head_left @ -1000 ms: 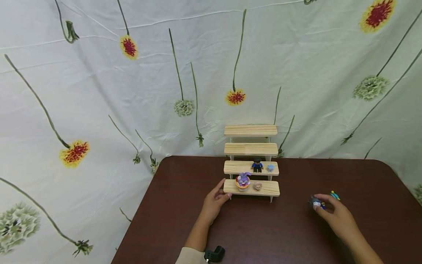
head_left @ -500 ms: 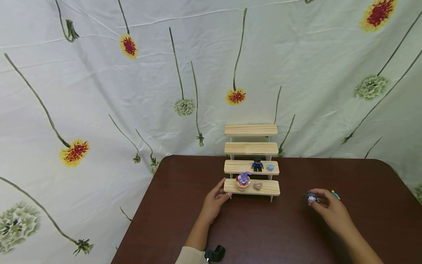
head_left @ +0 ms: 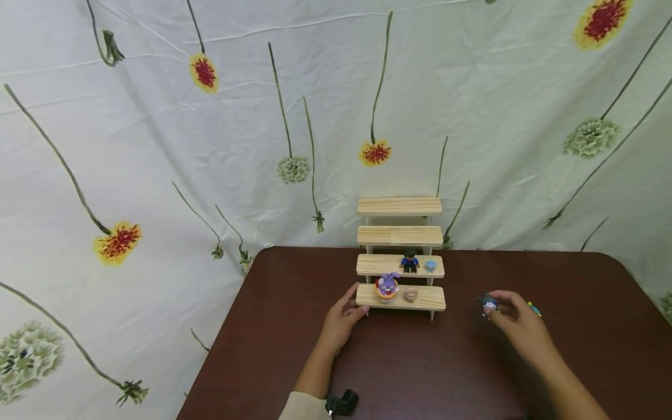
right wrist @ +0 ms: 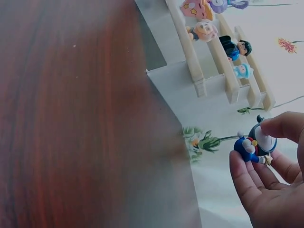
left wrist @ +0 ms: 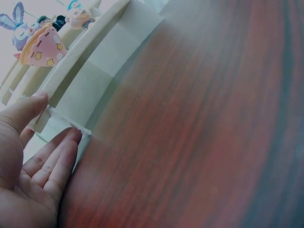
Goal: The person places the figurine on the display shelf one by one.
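A four-step wooden display stand [head_left: 401, 236] stands at the table's back. My left hand [head_left: 336, 329] holds the left end of its lowest step, thumb at the front edge and the other fingers lower down by the leg. Between thumb and fingers, my right hand [head_left: 525, 332] pinches a small figurine [right wrist: 254, 145] with a blue body and dark round head, held in the air right of the stand. On the lowest step sit a purple rabbit figure [head_left: 387, 284] in a cup and a small pale-haired figure [head_left: 410, 296].
One step up are a black-haired toy figure [head_left: 409, 262] in blue and a tiny light-blue figure [head_left: 430, 266]. A small yellow-and-blue toy [head_left: 534, 309] lies behind the right hand, partly hidden. A flowered cloth [head_left: 236, 134] hangs behind the brown table [head_left: 420, 367].
The right hand has moved left and slightly back toward the stand, carrying the blue figurine. My left hand stays on the stand's lowest step.
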The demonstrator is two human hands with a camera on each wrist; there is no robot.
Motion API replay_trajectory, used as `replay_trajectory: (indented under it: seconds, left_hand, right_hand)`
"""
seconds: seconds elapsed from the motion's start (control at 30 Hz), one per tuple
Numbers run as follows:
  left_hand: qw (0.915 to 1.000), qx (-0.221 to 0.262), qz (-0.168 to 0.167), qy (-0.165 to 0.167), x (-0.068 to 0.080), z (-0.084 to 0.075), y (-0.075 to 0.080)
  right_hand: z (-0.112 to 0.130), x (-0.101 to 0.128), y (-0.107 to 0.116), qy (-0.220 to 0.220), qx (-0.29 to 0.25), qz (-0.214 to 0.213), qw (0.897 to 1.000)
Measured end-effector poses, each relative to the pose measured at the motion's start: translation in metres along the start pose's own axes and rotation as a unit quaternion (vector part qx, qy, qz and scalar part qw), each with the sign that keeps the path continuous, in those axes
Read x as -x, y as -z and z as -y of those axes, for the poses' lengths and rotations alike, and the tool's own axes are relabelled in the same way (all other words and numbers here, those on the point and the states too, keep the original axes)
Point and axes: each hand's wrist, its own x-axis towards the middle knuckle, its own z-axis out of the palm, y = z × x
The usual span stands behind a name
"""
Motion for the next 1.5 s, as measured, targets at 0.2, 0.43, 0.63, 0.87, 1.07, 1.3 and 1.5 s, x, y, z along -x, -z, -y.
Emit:
replay_trajectory:
  seconds: [0.2,0.43,0.63,0.87,1.07,1.3,1.5]
  left_hand:
    - [1.0,0.0,-0.002,0.001,-0.001,0.001,0.0]
    - [1.0,0.001,-0.003,-0.001,-0.001,0.001,0.0]
    - [1.0,0.001,-0.003,0.0,0.0,0.0,0.001]
    - [1.0,0.001,-0.002,-0.006,0.001,0.0,0.001]
    - [0.9999,0.008,-0.003,-0.007,0.0,0.001,0.0]
    - [1.0,0.0,-0.002,-0.006,0.0,0.001,0.0]
    - [0.9999,-0.004,-0.002,-0.016,0.0,0.0,0.0]
  right_hand:
    - [0.007,-0.004,0.0,-0.004,-0.013,-0.002,1.0]
    - [0.017,-0.01,0.001,0.005,-0.021,-0.016,1.0]
    - [0.026,-0.016,-0.001,0.012,-0.027,-0.014,0.999]
    - [0.035,-0.022,-0.002,0.018,-0.026,0.002,1.0]
    - [0.045,-0.027,-0.003,0.013,-0.013,0.013,1.0]
    - [0.054,-0.031,-0.004,0.011,-0.023,0.027,0.999]
    - [0.059,-0.037,-0.006,0.013,-0.042,0.028,0.999]
